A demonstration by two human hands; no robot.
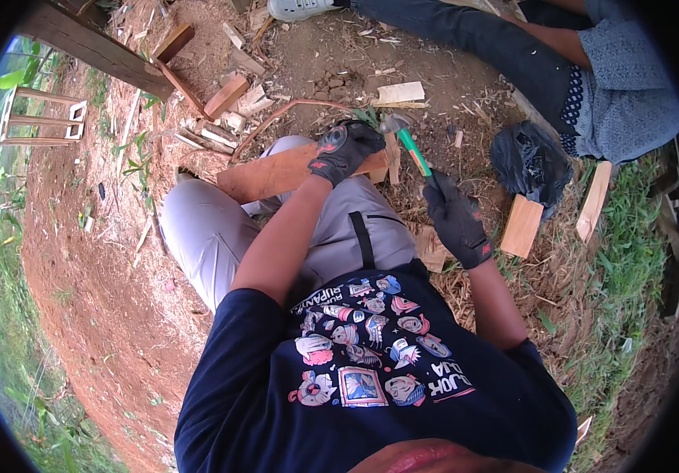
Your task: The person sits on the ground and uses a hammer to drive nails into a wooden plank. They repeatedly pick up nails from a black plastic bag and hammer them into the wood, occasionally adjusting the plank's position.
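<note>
A reddish-brown wooden board (264, 175) lies across my lap, slanting up toward the right. My left hand (345, 150), in a black glove with red marks, is closed over its right part with the fingers curled. Whether those fingers also pinch something small is hidden. In my right hand (456, 219), gloved the same way, is a hammer (412, 150) with a green handle. Its metal head points away from me, a little to the right of my left fingertips. The fingers of the right hand are wrapped round the lower handle.
Another person's outstretched leg (465, 43) crosses the far right. A black plastic bag (530, 162) and wood blocks (522, 226) lie to my right. Offcuts (226, 96) and shavings litter the ground ahead, below a thick beam (95, 49). A wooden frame (44, 118) stands far left.
</note>
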